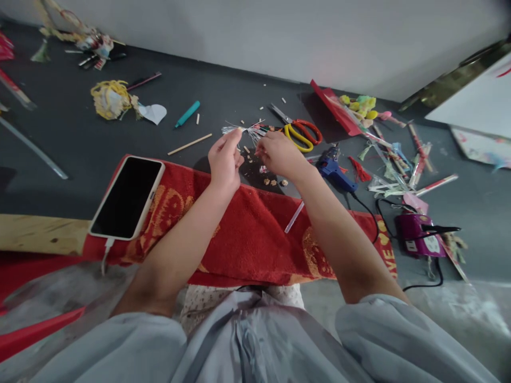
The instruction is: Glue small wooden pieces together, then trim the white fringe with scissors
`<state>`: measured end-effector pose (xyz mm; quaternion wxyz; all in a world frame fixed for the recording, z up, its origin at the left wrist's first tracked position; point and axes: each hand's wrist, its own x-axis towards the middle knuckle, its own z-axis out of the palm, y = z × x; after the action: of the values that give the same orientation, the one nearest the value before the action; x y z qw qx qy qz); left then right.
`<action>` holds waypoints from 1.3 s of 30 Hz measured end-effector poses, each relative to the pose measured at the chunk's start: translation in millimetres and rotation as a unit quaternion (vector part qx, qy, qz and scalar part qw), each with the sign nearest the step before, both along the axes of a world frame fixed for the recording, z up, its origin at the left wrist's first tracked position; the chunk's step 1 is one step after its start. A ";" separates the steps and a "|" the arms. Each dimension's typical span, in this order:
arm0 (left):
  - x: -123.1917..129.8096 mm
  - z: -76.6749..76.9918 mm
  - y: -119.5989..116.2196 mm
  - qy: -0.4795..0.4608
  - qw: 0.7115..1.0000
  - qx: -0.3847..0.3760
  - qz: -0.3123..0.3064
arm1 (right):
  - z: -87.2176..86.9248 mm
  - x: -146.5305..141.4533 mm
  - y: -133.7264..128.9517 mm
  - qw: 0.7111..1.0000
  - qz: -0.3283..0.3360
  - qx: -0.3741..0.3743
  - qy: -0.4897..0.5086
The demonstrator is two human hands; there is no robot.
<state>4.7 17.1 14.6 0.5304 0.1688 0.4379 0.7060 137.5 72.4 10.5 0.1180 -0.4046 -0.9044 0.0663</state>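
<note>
My left hand pinches a bundle of thin whitish strands near its middle, so the strands fan out to both sides above the dark table. Close to the bundle's right end is my right hand, its fingers curled inward; whatever they hold, if anything, is hidden. Scissors with red and yellow handles lie just beyond my right hand. Small beige bits and crumbs are scattered below and between the hands.
A blue glue gun lies right of my right forearm, its cord running to a purple box. On a red towel rests a phone. A teal pen and wooden stick lie left. Sticks and tassels clutter the right.
</note>
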 end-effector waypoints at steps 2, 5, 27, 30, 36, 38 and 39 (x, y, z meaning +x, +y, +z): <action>1.0 1.5 -0.9 -0.017 1.000 0.001 -0.006 | 3.5 6.9 -5.3 0.998 -0.017 -0.019 0.056; 4.1 4.1 -3.7 -0.052 0.998 0.003 -0.047 | 8.3 18.8 -19.9 0.977 -0.033 -0.081 0.196; 33.7 10.2 -28.4 0.164 0.977 0.058 -0.124 | 16.3 56.7 -65.1 0.908 -0.065 -0.108 0.399; 33.4 7.9 -28.9 0.179 0.974 0.068 -0.124 | 18.7 54.0 -67.3 0.909 -0.085 -0.111 0.393; 32.5 4.5 -28.8 0.185 0.974 0.056 -0.118 | 16.7 52.8 -69.0 0.906 -0.096 -0.123 0.394; 32.8 5.3 -29.1 0.180 0.975 0.052 -0.119 | 14.9 53.7 -69.0 0.903 -0.089 -0.121 0.403; 32.8 5.9 -29.1 0.176 0.976 0.053 -0.121 | 14.3 54.1 -69.1 0.901 -0.085 -0.121 0.408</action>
<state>37.5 -12.1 20.5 0.5170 0.3697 0.4624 0.6182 191.6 3.4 24.8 0.4320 -0.4290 -0.7240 0.3243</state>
